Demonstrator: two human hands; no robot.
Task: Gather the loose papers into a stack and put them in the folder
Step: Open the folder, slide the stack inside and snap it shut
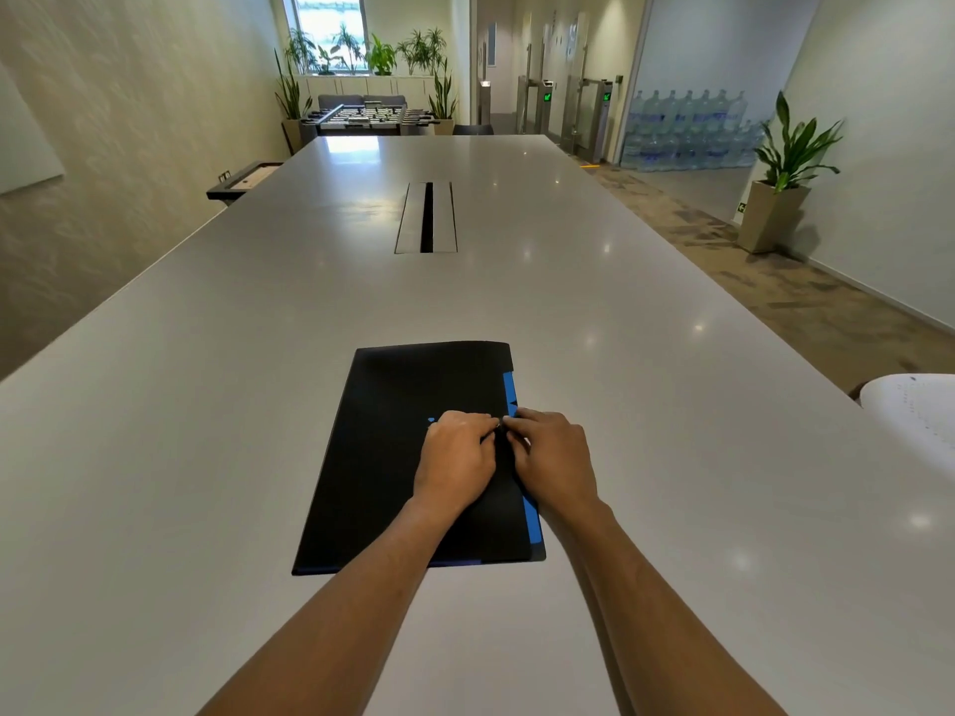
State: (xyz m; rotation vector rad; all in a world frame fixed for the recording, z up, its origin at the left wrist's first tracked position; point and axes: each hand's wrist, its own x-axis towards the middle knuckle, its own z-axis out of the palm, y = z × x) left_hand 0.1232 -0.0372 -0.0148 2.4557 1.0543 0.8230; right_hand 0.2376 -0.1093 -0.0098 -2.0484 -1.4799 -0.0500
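Note:
A black folder (393, 431) with a blue strip along its right edge lies closed and flat on the white table (206, 405), near its front. My left hand (455, 457) rests on the folder's right half, fingers curled. My right hand (553, 454) sits beside it at the folder's right edge. The fingertips of both hands meet at a small clasp near that edge, and the fingers hide it. No loose papers show anywhere on the table.
A cable slot (426, 217) is set into the table's middle, farther back. A white chair back (914, 405) pokes in at the right edge. A potted plant (780, 198) stands on the floor to the right.

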